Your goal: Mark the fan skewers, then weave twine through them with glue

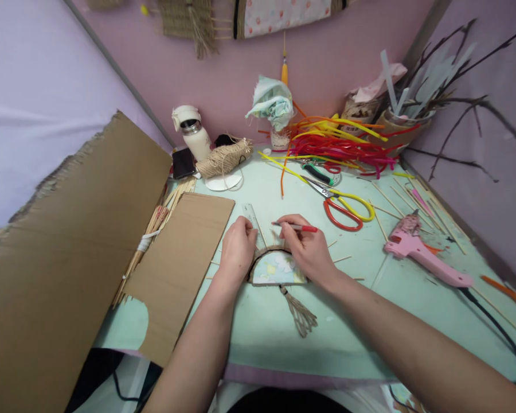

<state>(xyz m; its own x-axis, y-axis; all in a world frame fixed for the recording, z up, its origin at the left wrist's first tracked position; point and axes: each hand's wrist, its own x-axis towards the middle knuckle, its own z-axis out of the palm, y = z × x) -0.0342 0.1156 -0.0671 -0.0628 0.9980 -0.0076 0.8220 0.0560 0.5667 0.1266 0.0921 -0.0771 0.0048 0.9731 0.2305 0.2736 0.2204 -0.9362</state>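
A half-round craft piece (275,269) lies on the table, with a pale patterned fabric face, a dark cord rim and thin wooden sticks fanning out around it. From its lower edge hangs a twine tassel (300,312). My left hand (238,248) is at the piece's left side, fingers closed at the edge of a clear ruler (253,218) that slants up from the rim; the fingertips are partly hidden. Above the right part of the rim, my right hand (307,246) grips a red pen (303,228), its tip pointing left toward the ruler.
Cardboard sheets (184,241) and a tied bundle of sticks (144,244) lie left. Scissors (346,209), pipe cleaners (339,146) and a pink glue gun (425,252) with a cord lie right. Behind are a twine roll (224,158), a white bottle (194,135) and a jar of branches (402,126).
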